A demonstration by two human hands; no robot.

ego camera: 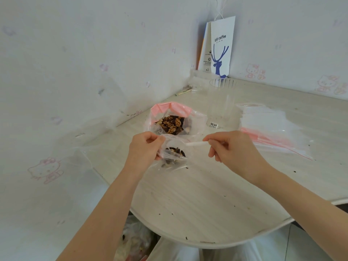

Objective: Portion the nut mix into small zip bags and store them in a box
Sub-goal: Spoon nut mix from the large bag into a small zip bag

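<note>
Left hand (145, 147), at nine o'clock from the middle of the scene, pinches the rim of a small zip bag (174, 157) between thumb and curled fingers. It holds the bag's mouth open just above the counter (197, 194). A few dark and pale nuts lie in the bottom of the bag.

At three o'clock the right hand (232, 147) pinches the handle of a white spoon (196, 143), which points toward nine o'clock. The spoon's far end reaches the bag's mouth, but its bowl is too faint to make out through the plastic.

At twelve o'clock, just beyond the hands, the large bag of nut mix (172, 122) sits open with a pink zip strip and walnuts on top. Toward one o'clock stands a clear cup (222, 102), with a paper coffee bag (221, 48) behind it in the corner. At two o'clock a stack of empty zip bags (269, 127) lies flat. Pale containers (175, 251) show below the counter edge at six o'clock; I cannot tell whether one is the storage box.

The step in hand looks like spooning mix into the small bag, which seems only partly filled. The next move likely calls for another scoop from the large bag with the small bag's mouth held wide, then pressing the zip closed.
</note>
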